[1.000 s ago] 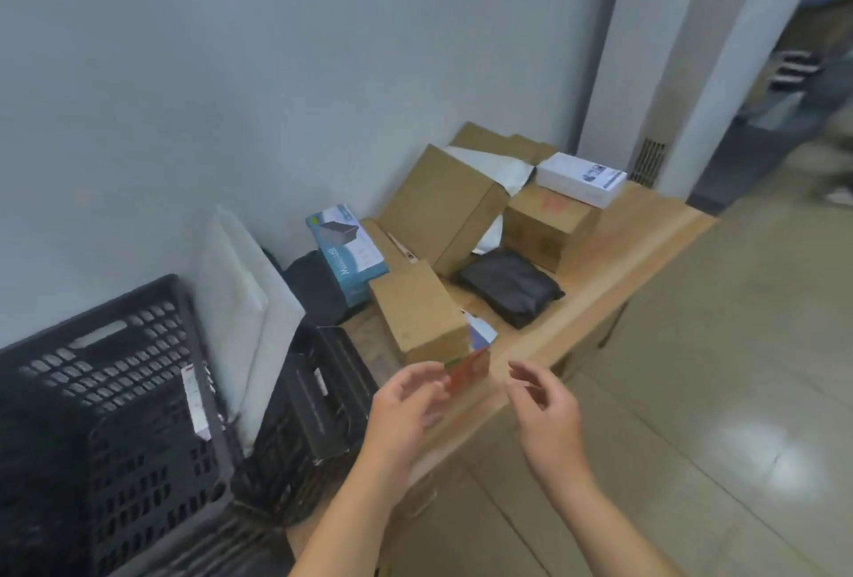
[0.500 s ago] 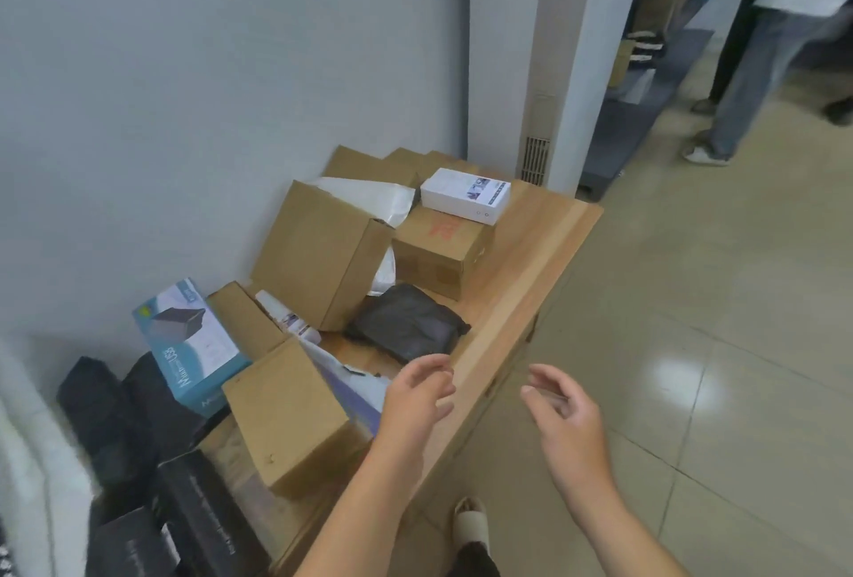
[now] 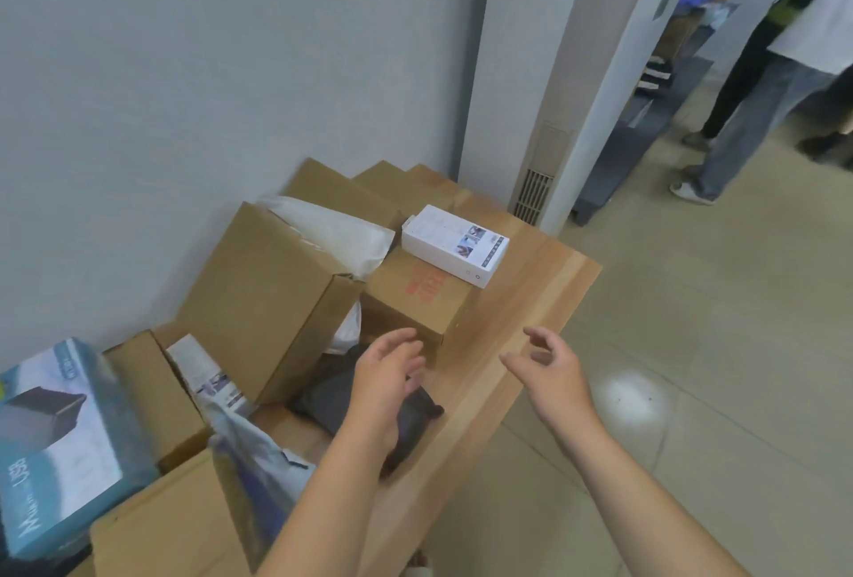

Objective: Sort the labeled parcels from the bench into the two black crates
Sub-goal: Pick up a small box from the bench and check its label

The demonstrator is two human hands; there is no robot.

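Parcels crowd a wooden bench (image 3: pixel 521 309) along the wall. A small cardboard box with red print (image 3: pixel 415 299) carries a white product box (image 3: pixel 454 244) on top. To its left leans a large cardboard box (image 3: pixel 267 295), and a dark grey poly bag (image 3: pixel 332 396) lies in front. My left hand (image 3: pixel 387 378) hovers open over the dark bag, close to the small box's near corner. Off the bench edge to the right, my right hand (image 3: pixel 549 373) is open and empty. The black crates are out of view.
At lower left are a blue product box (image 3: pixel 60 442), more cardboard boxes (image 3: pixel 161 525) and a white-and-blue mailer bag (image 3: pixel 249 452). A white pillar with a vent (image 3: pixel 535 193) stands behind the bench's far end. A person (image 3: pixel 761 82) stands on the tiled floor at right.
My view has swung right, away from the black crates, which have left the frame. Both open hands have moved forward along the bench toward the small box with red print.
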